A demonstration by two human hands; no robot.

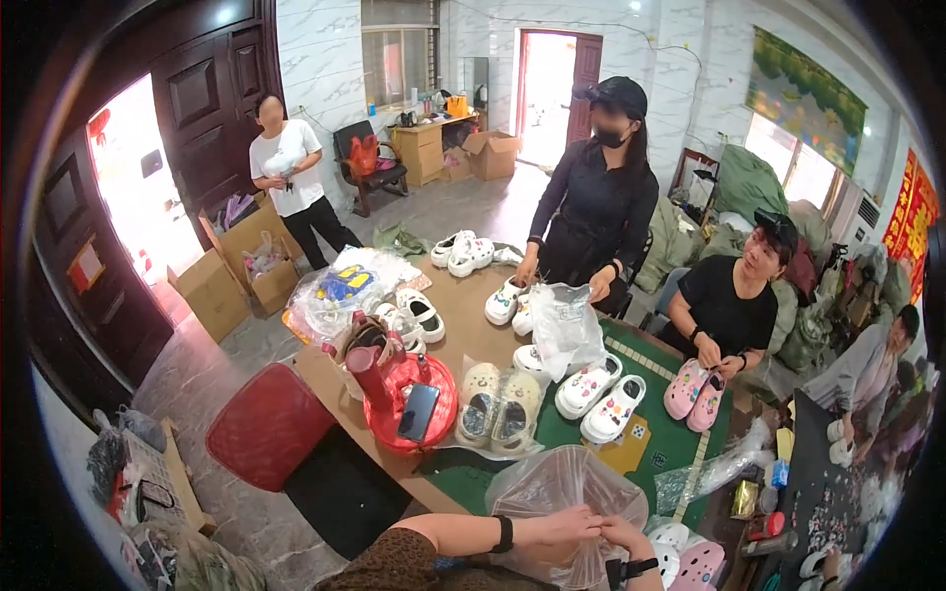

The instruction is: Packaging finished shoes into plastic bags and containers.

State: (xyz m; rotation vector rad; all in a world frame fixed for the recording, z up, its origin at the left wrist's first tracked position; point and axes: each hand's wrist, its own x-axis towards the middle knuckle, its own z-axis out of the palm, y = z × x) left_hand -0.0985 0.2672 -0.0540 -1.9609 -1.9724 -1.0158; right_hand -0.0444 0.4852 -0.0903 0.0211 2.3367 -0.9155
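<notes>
My left hand and my right hand meet at the bottom of the view, both pinching a clear plastic bag that billows up in front of them. A black band sits on my left wrist and a black strap on my right. Just right of my hands lie white and pink clogs. Beyond the bag, on the green table mat, stand a beige pair of clogs in plastic and a white decorated pair.
A person in black stands across the table holding a clear bag. A seated person on the right holds pink clogs. A red basket holds a phone. A red stool, cardboard boxes and another standing person are at left.
</notes>
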